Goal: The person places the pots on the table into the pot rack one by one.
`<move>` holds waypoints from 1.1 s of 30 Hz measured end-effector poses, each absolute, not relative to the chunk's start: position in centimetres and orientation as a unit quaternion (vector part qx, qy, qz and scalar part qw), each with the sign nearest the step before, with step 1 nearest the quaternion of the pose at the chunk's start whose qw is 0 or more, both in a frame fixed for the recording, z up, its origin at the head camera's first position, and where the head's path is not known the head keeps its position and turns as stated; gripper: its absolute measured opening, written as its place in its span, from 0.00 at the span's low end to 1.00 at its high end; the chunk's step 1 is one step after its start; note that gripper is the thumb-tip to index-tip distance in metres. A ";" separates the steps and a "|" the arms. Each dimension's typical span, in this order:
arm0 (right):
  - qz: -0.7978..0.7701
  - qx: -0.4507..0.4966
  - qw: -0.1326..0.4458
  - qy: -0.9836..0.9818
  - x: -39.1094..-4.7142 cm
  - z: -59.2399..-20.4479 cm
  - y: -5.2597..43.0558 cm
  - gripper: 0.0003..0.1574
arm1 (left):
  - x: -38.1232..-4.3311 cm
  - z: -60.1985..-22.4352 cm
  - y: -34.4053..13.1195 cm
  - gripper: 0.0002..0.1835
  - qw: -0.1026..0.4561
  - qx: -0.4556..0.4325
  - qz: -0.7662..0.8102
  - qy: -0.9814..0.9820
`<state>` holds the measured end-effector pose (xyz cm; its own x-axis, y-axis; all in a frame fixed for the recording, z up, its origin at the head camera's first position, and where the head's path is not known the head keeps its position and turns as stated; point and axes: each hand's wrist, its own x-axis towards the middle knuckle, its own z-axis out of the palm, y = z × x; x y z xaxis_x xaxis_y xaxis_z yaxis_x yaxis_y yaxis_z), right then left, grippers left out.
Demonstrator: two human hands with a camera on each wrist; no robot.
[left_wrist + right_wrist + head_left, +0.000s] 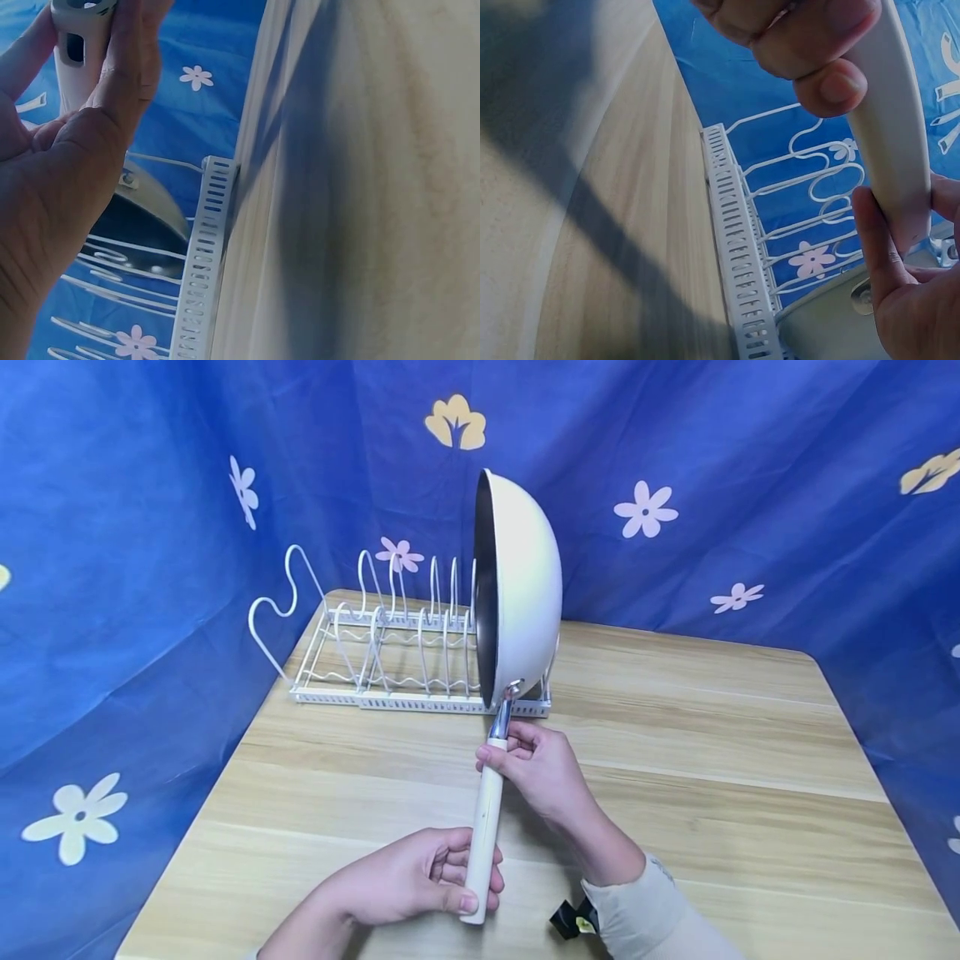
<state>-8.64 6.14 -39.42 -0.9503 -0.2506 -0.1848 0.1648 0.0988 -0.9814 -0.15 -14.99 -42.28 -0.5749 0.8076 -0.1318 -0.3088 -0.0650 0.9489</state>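
Observation:
A white wok (528, 585) with a dark inside stands on its edge at the right end of a white wire rack (420, 703), its opening facing left. Its long cream handle (486, 818) points toward me, joined by a short metal neck. My left hand (412, 872) holds the handle near its free end, thumb on top. Close to the metal neck, my right hand (543, 772) pinches the handle between thumb and fingers. The right wrist view shows both hands on the handle (892, 142). Whether the wok's rim rests between the wires is hard to tell.
The rack's several upright wire loops (375, 643) rise left of the wok, with a taller curved loop (288, 610) at its left end. A small black object (573, 918) lies by my right sleeve. Blue flowered cloth (720, 443) hangs behind the wooden table (712, 827).

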 end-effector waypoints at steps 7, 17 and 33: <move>-0.666 -0.029 0.152 0.730 -9.1 -39.5 5.7 0.21 | -0.8 -42.1 -15.6 0.27 0.403 0.221 0.686 0.564; -0.644 -0.032 0.152 0.749 -9.9 -39.5 5.0 0.14 | -1.9 -41.7 -16.4 0.23 0.395 0.203 0.637 0.630; -0.654 -0.049 0.182 0.732 -10.6 -41.2 4.7 0.15 | -2.8 -41.4 -15.3 0.31 0.244 0.152 0.419 0.861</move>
